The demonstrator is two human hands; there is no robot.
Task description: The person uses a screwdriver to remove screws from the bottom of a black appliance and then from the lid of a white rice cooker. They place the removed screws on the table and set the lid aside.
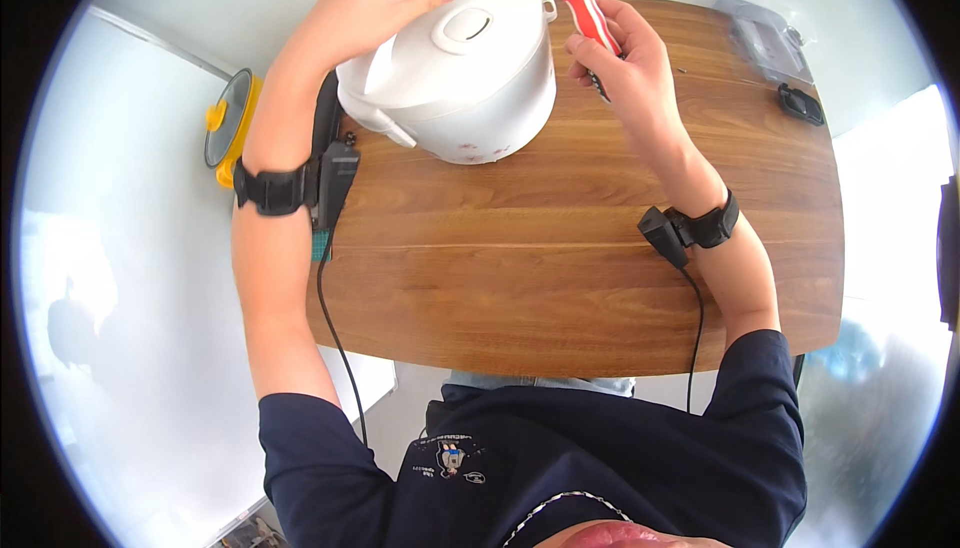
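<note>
A white rice cooker [480, 98] with a rounded lid and a faint flower pattern low on its side stands at the far left of the wooden table. My left hand [375, 3] rests on its lid, thumb and fingers spread near the round vent cap [467, 28]. To the right of the cooker, my right hand [630, 53] is closed around the red and white handle of a screwdriver [592, 20]. Its metal shaft points up and away, and its tip runs out of the picture at the top edge.
The brown wooden table [560, 278] has a curved near edge. At its far right lie a clear plastic bag [762, 38] and a small black object [800, 105]. A yellow pot with a glass lid [230, 118] sits at the left. Cables hang from the black devices strapped to both forearms.
</note>
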